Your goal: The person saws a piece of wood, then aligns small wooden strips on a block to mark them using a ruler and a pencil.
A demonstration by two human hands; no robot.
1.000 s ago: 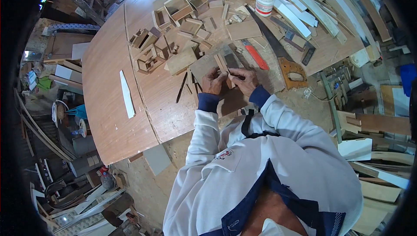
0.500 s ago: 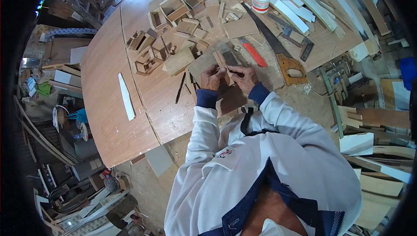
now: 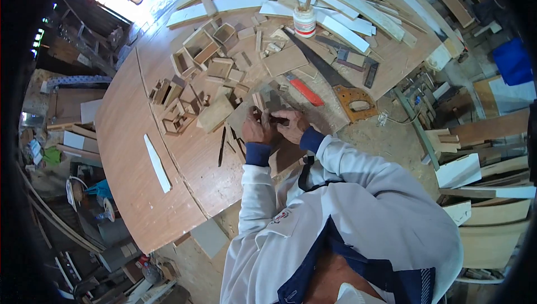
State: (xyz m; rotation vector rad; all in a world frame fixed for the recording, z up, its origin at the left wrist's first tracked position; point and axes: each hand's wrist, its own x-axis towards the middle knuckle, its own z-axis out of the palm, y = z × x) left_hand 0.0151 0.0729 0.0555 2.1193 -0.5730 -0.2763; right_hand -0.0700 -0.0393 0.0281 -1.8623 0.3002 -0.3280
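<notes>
White tapered strip (image 3: 157, 163) and slim black tool (image 3: 222, 147) on worktop (image 3: 126, 136), left of hands. Left hand (image 3: 257, 129) grasps small wooden strip (image 3: 258, 101), its end projecting beyond the fingers; right hand (image 3: 291, 127) curled close beside, grip unclear. Rightward, beyond hands: red utility knife (image 3: 306, 92), wooden-handled handsaw (image 3: 319, 64).

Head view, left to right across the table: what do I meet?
White tapered strip → slim black stick → left hand → red-handled knife. Overlapping items left out.

wood strip (image 3: 258, 101): lower end hidden (fingers (image 3: 254, 115) over it) | jar label (image 3: 305, 26): print too small to read
</notes>
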